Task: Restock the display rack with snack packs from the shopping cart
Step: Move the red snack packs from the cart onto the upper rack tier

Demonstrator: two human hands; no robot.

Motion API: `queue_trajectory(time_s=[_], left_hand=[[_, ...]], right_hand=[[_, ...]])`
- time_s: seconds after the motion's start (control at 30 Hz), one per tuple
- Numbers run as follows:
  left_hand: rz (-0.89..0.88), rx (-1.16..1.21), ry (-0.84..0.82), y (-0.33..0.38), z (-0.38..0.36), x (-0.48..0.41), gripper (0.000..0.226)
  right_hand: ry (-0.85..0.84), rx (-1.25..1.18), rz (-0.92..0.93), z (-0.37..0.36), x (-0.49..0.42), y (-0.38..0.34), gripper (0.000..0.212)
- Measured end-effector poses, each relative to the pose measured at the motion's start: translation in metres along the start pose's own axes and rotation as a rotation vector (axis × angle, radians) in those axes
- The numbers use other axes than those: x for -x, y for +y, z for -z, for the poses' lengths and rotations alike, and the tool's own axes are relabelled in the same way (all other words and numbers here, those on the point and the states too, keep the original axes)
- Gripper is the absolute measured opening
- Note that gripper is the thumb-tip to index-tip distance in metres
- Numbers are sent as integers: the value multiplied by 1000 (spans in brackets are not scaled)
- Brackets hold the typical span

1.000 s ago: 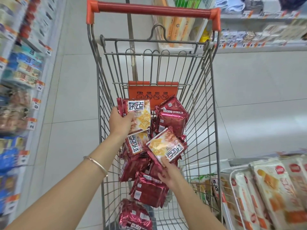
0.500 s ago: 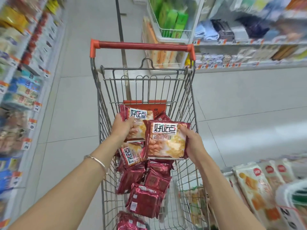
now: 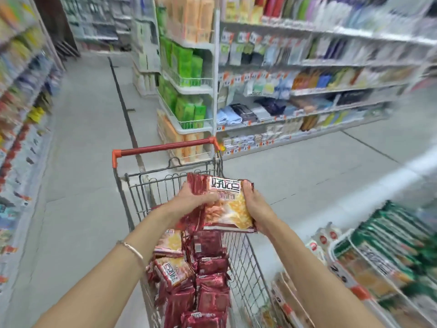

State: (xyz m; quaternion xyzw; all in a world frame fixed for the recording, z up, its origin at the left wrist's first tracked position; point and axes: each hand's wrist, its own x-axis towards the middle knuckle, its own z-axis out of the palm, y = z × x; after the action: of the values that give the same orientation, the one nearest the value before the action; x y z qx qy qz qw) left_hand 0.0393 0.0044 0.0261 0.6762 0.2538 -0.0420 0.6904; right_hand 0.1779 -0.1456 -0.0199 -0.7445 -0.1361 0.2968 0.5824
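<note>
Gripping a stack of red snack packs by its side edges with left hand and right hand, above the wire shopping cart.

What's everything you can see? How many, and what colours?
shopping cart: one, grey wire, red handle, centre
held snack packs: few, red-yellow, above cart between both grips
loose snack packs: many, red, inside cart
display rack: one, white wire, lower right
green boxes: several, green, end shelf beyond cart
goods shelves: two runs, mixed colours, blurred, left and right
bracelet: one, silver, left wrist
left grip: one, holds stack's left side
right grip: one, holds stack's right side
</note>
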Motion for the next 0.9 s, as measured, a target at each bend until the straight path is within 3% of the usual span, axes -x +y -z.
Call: queue_trajectory(time_s=[0.1, 0.23, 0.3, 0.4, 0.5, 0.57, 0.63, 0.77, 0.9], left_hand=[[-186, -33, -52, 46, -35, 9, 54], [-362, -60, -182, 112, -120, 19, 24], [-430, -79, -301, 145, -177, 28, 38], [-578, -141, -449, 191, -264, 50, 64], [-730, -180, -549, 232, -346, 81, 48], [-822, -183, -590, 256, -394, 92, 40], [-903, -205, -607, 278, -437, 97, 52], [-979, -297, -635, 310, -512, 97, 112], [-965, -554, -689, 300, -568, 60, 117]], right_hand=[[57, -131, 105, 51, 57, -42, 56], [25, -66, 304, 138, 161, -94, 66], [139, 10, 337, 188, 213, -110, 66], [459, 110, 355, 257, 284, -126, 79], [708, 153, 360, 319, 345, -136, 105], [817, 159, 399, 359, 375, -143, 102], [888, 190, 460, 396, 398, -148, 92], [929, 244, 486, 463, 423, -150, 61], [866, 303, 381, 523, 403, -119, 58]])
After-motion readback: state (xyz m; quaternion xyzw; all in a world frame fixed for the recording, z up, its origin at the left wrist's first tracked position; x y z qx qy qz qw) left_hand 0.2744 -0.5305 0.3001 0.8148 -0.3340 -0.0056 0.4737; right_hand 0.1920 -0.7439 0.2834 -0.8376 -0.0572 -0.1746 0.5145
